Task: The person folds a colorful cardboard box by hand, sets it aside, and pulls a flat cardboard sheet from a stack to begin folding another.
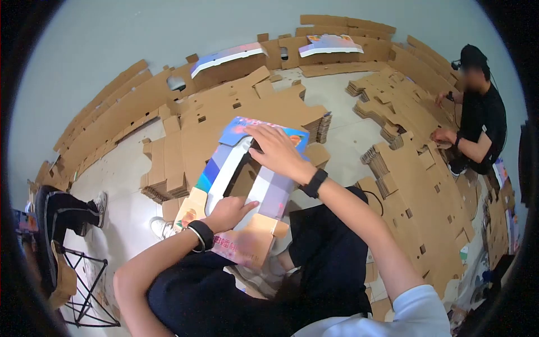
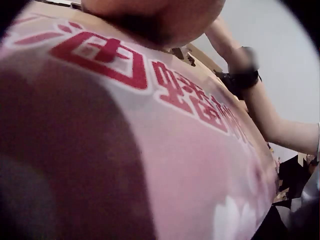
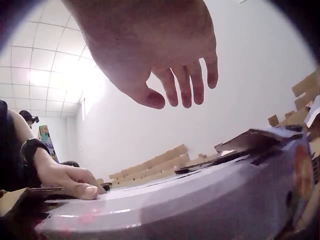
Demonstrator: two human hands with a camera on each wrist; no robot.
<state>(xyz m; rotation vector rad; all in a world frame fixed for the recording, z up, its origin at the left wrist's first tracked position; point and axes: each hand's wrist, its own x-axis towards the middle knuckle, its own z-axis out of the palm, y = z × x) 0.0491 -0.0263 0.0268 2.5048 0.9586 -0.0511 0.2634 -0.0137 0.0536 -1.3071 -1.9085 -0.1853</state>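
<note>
A printed cardboard box (image 1: 216,177), blue and purple at the far end and orange-pink at the near end, lies over the person's lap with a long opening along its top. The left hand (image 1: 227,213) holds the near end, fingers bent into the opening and thumb along its edge. Red lettering on the near panel (image 2: 185,100) fills much of the left wrist view. Over the far end is the right hand (image 1: 278,151), palm down. Its fingers (image 3: 185,92) are spread and slightly bent, apart from the box in the right wrist view.
Stacks of flat brown cardboard (image 1: 236,106) cover the floor ahead, with more stacks (image 1: 415,196) on the right. Cardboard strips (image 1: 123,101) line the wall. A second person (image 1: 480,112) crouches at the right. A folding stool (image 1: 84,281) and another person's leg (image 1: 73,208) are at the left.
</note>
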